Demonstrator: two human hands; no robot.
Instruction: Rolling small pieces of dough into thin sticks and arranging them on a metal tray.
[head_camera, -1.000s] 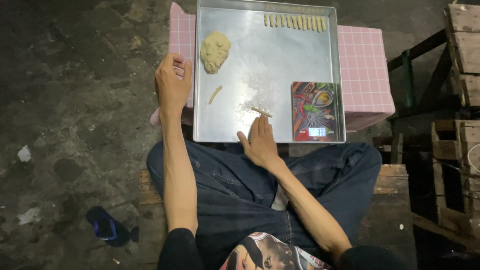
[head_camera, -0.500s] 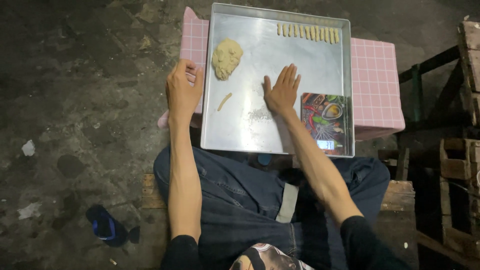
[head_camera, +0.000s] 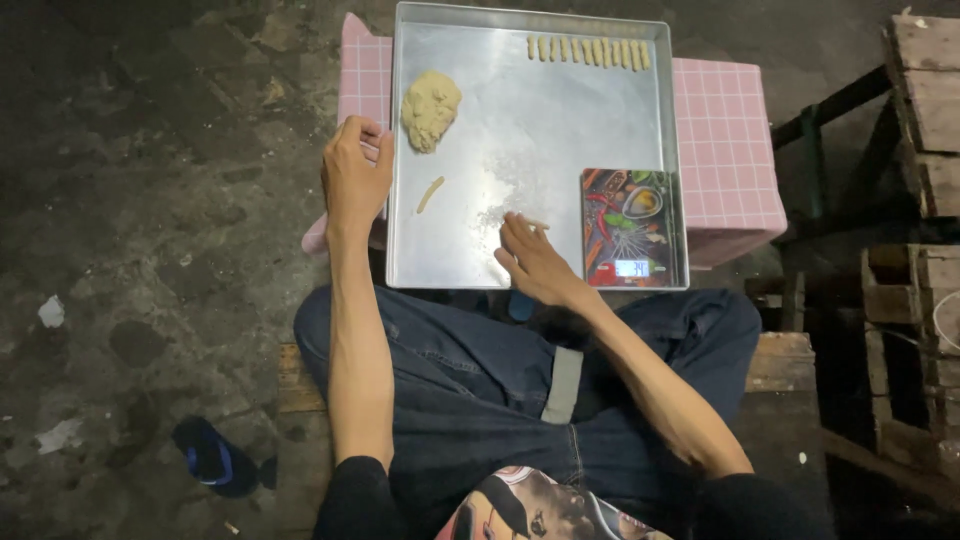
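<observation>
Head view. You sit with a metal tray (head_camera: 560, 130) set on a pink checked counter (head_camera: 725, 130) in front of your knees.

Risk, as a judgement: your right hand (head_camera: 535, 262) works close to the tray's near rim, and the tray overhangs the counter toward you. A firm downward push there could tip the tray or slide it. The kitchen scale (head_camera: 630, 225) sits just beside that hand in the near right corner; a wide stroke could knock it. The thin strip under your fingers could smear or break if pressed too hard.

Grip: your right hand lies flat and open on the tray floor, fingers extended, pressing on a small dough strip (head_camera: 538, 224) whose end shows past the fingertips. It clasps nothing. Your left hand (head_camera: 352, 175) is curled loosely shut over the tray's left rim, steadying it.

Position of the rest: the dough lump (head_camera: 430, 108) lies at the far left of the tray, one loose dough stick (head_camera: 430, 194) lies below it, and a row of finished sticks (head_camera: 588, 50) lines the far edge, well apart from both hands.
</observation>
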